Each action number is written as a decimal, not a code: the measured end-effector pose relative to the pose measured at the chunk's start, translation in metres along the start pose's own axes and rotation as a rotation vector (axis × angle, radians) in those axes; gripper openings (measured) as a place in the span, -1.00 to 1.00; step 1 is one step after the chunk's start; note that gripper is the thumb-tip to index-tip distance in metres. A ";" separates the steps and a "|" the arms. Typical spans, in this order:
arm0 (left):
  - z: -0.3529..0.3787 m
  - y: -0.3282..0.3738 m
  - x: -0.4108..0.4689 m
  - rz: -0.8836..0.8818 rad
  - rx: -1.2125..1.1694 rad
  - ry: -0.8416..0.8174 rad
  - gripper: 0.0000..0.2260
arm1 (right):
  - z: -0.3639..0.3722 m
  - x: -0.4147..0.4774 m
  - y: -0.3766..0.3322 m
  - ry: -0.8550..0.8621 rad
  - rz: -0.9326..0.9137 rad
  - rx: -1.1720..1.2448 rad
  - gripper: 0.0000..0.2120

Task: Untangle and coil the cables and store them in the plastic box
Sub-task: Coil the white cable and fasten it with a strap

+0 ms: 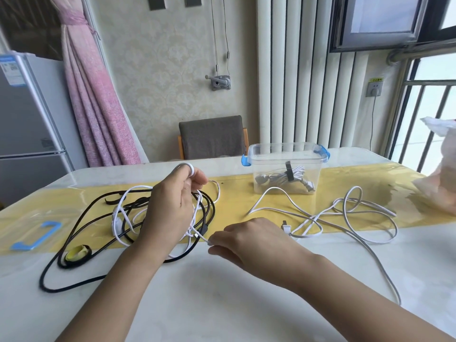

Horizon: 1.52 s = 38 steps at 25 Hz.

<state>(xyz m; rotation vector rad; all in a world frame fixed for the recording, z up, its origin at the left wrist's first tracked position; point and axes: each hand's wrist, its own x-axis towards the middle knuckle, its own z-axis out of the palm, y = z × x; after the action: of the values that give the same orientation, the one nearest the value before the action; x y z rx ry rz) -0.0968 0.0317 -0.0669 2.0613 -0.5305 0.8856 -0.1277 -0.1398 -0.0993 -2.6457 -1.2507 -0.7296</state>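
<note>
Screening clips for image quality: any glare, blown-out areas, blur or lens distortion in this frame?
Head view: daylight blows out the window at right; glare sheens the yellow runner near it; the wide lens bows the table edge; left hand, right hand and the thin white cable they hold look sharp.

Ref: plastic box (pixel 286 157), far side of table (pixel 222 292).
- In box: tied cable bundle (pixel 288 177).
- In front, running front-right: loose cable (pixel 274 187), spread on table.
- Front-left: cable tangle (pixel 128 218), left hand (pixel 172 208) and right hand (pixel 246 240) on it.
- Further front-left: strap roll (pixel 75 253).
- Far left: lid (pixel 50 224).
- Behind-left: chair (pixel 212 137).
- Behind: radiator (pixel 308 82).
- Far right: bag (pixel 439 183).
</note>
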 end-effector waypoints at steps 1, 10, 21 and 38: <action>-0.002 0.001 0.000 0.009 0.000 0.002 -0.75 | 0.000 0.000 0.001 0.029 0.019 0.001 -0.71; 0.008 0.010 -0.002 -0.162 -0.366 0.118 -0.65 | 0.000 0.000 -0.010 -0.089 -0.087 0.004 -0.70; 0.007 0.021 -0.016 -0.605 -0.609 -1.019 -0.83 | -0.038 -0.002 0.000 0.249 0.044 0.495 -0.85; 0.003 0.018 -0.010 -0.678 -1.644 -1.023 -0.71 | -0.037 -0.013 0.060 0.572 0.538 0.470 -0.89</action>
<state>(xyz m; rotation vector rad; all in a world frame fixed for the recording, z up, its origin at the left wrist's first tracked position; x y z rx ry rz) -0.1136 0.0195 -0.0665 0.7663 -0.6306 -0.9184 -0.1030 -0.1987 -0.0678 -2.0245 -0.4520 -0.8673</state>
